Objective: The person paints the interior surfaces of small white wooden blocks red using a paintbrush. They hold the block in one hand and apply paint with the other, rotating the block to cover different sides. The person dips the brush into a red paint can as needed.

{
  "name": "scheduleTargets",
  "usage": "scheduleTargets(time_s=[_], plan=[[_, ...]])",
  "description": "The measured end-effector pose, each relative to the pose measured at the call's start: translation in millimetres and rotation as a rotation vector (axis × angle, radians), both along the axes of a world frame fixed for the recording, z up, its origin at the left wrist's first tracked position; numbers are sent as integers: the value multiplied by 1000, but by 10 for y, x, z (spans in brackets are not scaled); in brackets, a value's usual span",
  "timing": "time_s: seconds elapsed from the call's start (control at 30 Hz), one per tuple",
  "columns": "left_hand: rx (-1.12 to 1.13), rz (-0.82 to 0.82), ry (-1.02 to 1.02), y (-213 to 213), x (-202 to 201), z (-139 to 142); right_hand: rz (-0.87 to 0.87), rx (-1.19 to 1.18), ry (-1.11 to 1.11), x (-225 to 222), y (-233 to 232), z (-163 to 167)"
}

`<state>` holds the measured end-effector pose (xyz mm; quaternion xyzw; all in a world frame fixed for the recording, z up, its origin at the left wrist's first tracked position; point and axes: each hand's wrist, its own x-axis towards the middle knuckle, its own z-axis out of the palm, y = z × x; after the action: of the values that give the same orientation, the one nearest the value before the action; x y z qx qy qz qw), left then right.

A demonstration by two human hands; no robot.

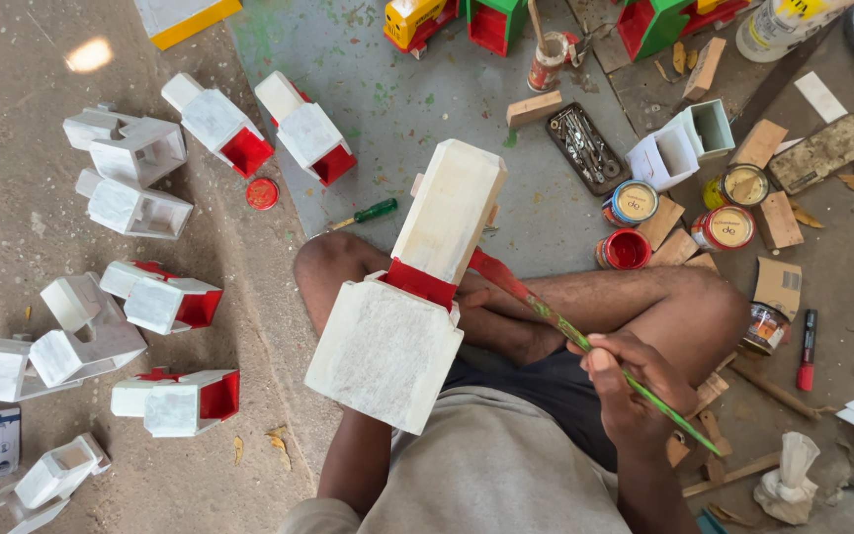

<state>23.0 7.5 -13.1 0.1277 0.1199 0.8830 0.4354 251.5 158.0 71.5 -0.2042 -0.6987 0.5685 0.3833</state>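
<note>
I sit cross-legged, knees spread wide. My right hand (635,381) is curled in a pen-like grip, thumb and fingertips pinched together, wrist bent slightly inward, forearm rising from the lower edge. My left forearm (353,470) reaches straight forward beside my left knee; that hand is hidden from view.

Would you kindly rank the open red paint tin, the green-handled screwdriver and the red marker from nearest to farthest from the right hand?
1. Open red paint tin, above the right hand, by the knee.
2. Red marker, off to the side on the floor.
3. Green-handled screwdriver, beyond the white wooden toy.
</note>
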Motion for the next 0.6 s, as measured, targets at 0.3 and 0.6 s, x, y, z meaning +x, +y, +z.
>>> scheduleTargets(time_s=[0.3,0.6], plan=[[-71,15,-23,-268,47,-88,-10,125,-64,-41,-87,67],[-85,37,-15,-202,5,-3,48,181,-41,-159,-94,211]])
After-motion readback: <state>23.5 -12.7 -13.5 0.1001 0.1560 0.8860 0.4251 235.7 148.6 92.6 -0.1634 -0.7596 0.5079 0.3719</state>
